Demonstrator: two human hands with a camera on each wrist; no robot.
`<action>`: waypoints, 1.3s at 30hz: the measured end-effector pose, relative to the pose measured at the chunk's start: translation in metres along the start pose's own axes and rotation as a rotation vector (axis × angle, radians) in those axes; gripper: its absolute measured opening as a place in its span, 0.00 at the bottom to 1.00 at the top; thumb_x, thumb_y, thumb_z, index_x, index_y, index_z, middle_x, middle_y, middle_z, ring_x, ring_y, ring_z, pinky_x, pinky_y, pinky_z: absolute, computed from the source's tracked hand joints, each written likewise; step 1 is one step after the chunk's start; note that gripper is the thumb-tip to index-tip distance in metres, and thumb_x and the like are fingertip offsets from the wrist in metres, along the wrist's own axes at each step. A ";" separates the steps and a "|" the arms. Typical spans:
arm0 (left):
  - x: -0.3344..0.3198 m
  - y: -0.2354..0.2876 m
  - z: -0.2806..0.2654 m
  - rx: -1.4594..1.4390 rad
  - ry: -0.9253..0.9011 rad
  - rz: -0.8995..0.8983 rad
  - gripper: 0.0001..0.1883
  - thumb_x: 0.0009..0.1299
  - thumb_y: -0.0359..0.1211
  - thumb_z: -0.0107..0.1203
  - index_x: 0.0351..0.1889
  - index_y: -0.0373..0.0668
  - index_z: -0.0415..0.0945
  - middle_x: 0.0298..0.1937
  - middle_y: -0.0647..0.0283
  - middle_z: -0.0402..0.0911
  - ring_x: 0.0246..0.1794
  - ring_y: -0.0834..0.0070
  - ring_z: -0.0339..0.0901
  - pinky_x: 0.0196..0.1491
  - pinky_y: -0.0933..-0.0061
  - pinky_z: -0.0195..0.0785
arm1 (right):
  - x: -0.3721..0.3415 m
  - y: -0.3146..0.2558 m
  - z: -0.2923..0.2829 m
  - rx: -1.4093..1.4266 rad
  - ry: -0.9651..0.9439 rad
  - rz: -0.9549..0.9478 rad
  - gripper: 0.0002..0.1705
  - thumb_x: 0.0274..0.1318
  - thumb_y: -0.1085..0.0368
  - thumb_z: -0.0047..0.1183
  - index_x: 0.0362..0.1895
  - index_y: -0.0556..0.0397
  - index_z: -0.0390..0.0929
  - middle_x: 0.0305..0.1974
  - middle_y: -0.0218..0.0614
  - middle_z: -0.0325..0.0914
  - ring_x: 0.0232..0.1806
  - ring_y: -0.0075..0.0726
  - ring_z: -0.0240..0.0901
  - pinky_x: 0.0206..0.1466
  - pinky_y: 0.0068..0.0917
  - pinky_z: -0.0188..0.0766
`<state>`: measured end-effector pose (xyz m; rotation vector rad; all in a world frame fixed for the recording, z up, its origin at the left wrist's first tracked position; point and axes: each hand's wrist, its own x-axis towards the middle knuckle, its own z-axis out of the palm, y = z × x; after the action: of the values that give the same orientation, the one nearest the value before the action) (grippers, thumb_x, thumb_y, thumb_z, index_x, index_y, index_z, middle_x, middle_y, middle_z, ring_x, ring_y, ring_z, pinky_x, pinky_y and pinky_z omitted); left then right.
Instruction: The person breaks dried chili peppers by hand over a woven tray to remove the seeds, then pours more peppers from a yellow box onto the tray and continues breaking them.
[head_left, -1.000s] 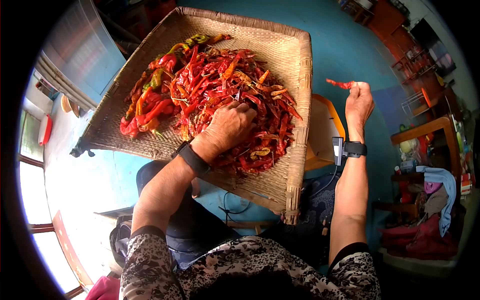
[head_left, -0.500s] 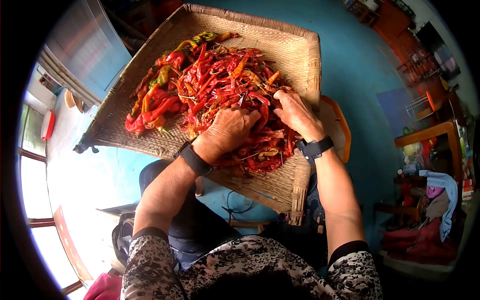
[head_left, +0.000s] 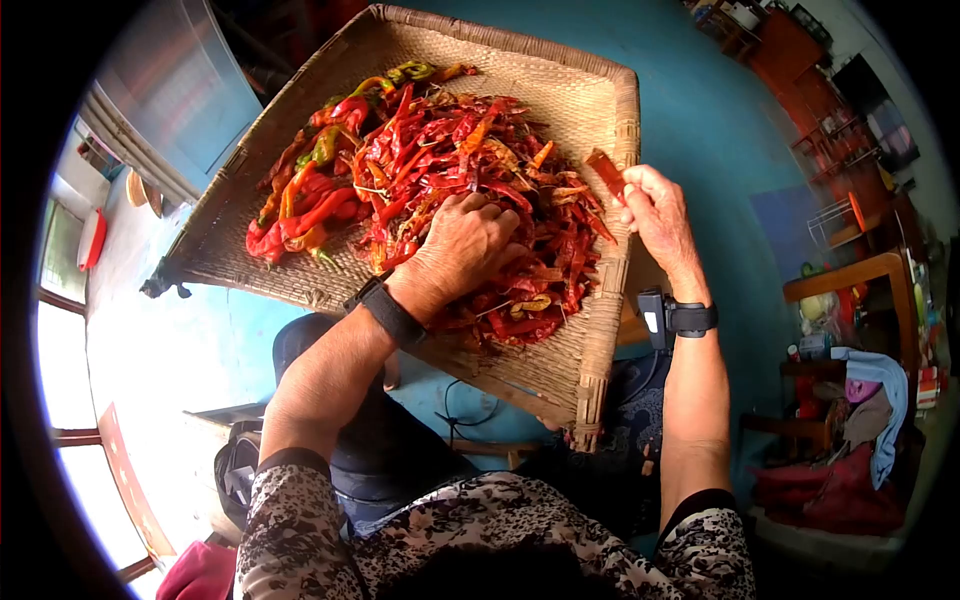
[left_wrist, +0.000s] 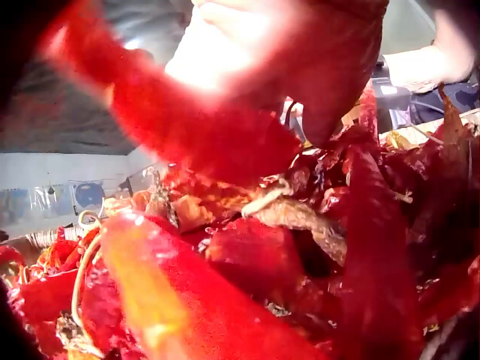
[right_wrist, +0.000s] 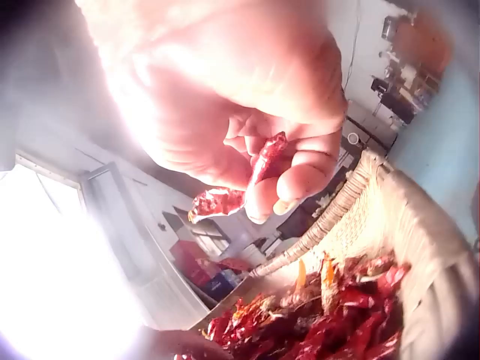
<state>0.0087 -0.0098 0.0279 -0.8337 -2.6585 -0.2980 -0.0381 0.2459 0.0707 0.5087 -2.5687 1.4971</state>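
A dried red chili pepper (head_left: pixel 605 174) is pinched in my right hand (head_left: pixel 662 222), over the right rim of the woven basket (head_left: pixel 570 95). The right wrist view shows that chili pepper (right_wrist: pixel 264 166) bent and wrinkled, with fingers curled about its middle. My left hand (head_left: pixel 462 248) rests in the heap of dried chili peppers (head_left: pixel 440 150), knuckles up and fingers bent down into it. Its fingertips are hidden, so I cannot tell whether they hold one. A blurred red pepper (left_wrist: pixel 187 124) crosses in front of that hand in the left wrist view.
Fresher red and green peppers (head_left: pixel 320 205) lie along the basket's left side. The basket sits over the person's lap. Under its right edge is an orange-rimmed box (head_left: pixel 632 328) on the blue floor (head_left: pixel 700 110). A wooden chair (head_left: pixel 890 270) with clothes stands at right.
My right hand came from the right, empty-side of the floor into the heap, then drew back to the right rim with a chili pepper. My left hand has stayed in the heap.
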 end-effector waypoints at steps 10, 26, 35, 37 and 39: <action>0.002 0.006 0.016 -0.011 -0.026 0.067 0.22 0.63 0.45 0.58 0.54 0.51 0.74 0.39 0.62 0.77 0.46 0.65 0.73 0.47 0.62 0.66 | 0.001 0.043 -0.030 -0.914 0.480 -0.392 0.08 0.58 0.70 0.49 0.42 0.53 0.74 0.25 0.42 0.77 0.28 0.49 0.76 0.32 0.43 0.72; -0.012 -0.010 0.013 -0.024 0.136 0.043 0.06 0.61 0.34 0.54 0.33 0.44 0.72 0.33 0.61 0.77 0.39 0.64 0.75 0.42 0.64 0.69 | -0.005 -0.011 0.097 -0.598 -0.240 -0.152 0.06 0.45 0.73 0.54 0.31 0.59 0.75 0.25 0.54 0.77 0.29 0.59 0.77 0.30 0.46 0.71; -0.008 -0.008 0.004 -0.005 0.030 -0.006 0.09 0.60 0.31 0.57 0.38 0.42 0.73 0.35 0.60 0.74 0.42 0.63 0.72 0.43 0.63 0.68 | 0.008 0.008 0.041 0.263 0.114 -0.050 0.10 0.58 0.69 0.54 0.44 0.57 0.73 0.27 0.31 0.78 0.23 0.20 0.72 0.24 0.20 0.69; -0.006 -0.006 0.009 0.025 0.039 -0.002 0.09 0.60 0.32 0.58 0.37 0.43 0.74 0.36 0.61 0.74 0.42 0.64 0.72 0.44 0.64 0.68 | 0.013 0.030 0.014 0.192 0.242 -0.098 0.09 0.59 0.68 0.54 0.43 0.57 0.73 0.29 0.32 0.79 0.27 0.23 0.75 0.30 0.21 0.73; -0.004 -0.005 0.014 0.024 0.028 0.006 0.10 0.59 0.33 0.59 0.37 0.43 0.74 0.36 0.61 0.74 0.42 0.64 0.72 0.44 0.64 0.68 | 0.008 0.028 -0.011 -0.052 0.362 -0.057 0.12 0.57 0.68 0.56 0.45 0.56 0.74 0.28 0.34 0.79 0.28 0.32 0.76 0.32 0.31 0.73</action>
<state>0.0058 -0.0117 0.0132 -0.8232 -2.6278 -0.2739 -0.0563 0.2661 0.0559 0.2711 -2.2862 1.3549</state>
